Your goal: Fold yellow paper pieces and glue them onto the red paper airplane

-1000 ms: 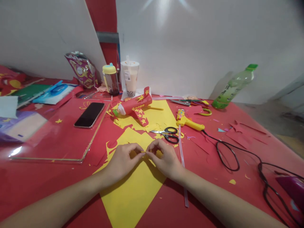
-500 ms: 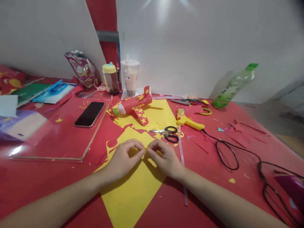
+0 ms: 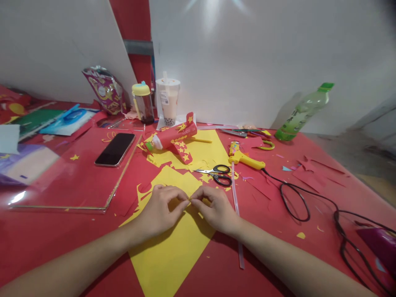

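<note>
My left hand and my right hand meet fingertip to fingertip over a yellow paper sheet. Pinched between them is a tiny yellow paper piece, mostly covered by the fingers, so its shape is unclear. Just beyond the hands, black-handled scissors lie with their blades pointing left. A red paper airplane model with yellow stars rests behind them on more yellow paper. The yellow glue gun lies to the right, and a clear glue stick runs beside my right wrist.
A phone lies on a clear plastic-covered pack at left. Along the back stand a snack bag, a yellow-lidded bottle, a bubble tea cup and a tilted green bottle. A black cable loops across the right side.
The fingertips of both hands have drawn closer together, and less of the yellow piece shows between them. The view has shifted very slightly; the other objects stay in place.
</note>
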Tool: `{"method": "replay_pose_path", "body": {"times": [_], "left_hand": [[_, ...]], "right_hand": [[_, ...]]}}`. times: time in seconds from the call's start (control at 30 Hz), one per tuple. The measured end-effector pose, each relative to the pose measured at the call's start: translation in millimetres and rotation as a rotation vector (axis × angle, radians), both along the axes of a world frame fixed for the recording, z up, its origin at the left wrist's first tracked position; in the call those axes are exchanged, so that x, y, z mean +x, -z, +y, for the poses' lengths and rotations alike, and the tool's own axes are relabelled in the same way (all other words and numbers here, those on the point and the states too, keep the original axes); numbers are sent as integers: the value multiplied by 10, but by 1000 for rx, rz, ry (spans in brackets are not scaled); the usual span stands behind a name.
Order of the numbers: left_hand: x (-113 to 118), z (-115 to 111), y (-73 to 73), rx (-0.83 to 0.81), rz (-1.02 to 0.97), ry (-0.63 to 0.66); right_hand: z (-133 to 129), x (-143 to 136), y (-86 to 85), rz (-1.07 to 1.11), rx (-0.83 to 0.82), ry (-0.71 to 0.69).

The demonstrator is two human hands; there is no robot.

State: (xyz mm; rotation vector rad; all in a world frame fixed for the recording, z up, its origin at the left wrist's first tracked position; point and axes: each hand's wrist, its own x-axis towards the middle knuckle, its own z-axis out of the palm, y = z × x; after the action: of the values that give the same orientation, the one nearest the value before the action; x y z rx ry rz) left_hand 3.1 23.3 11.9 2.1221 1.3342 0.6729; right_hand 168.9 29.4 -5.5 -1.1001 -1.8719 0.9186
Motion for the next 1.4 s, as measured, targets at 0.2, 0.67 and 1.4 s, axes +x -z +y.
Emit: {"method": "replay_pose_path", "body": {"times": [0.2, 0.67, 1.4], "left_hand": [[-16, -6, -12, 0, 44, -61], [-36, 39, -36, -286, -251, -48], [-59, 108, -75, -730, -461, 62]], "right_hand": [[19, -5, 29, 24, -65, 11], [18, 31, 3, -43, 71, -70], [82, 64, 37, 74, 180, -280]]}}
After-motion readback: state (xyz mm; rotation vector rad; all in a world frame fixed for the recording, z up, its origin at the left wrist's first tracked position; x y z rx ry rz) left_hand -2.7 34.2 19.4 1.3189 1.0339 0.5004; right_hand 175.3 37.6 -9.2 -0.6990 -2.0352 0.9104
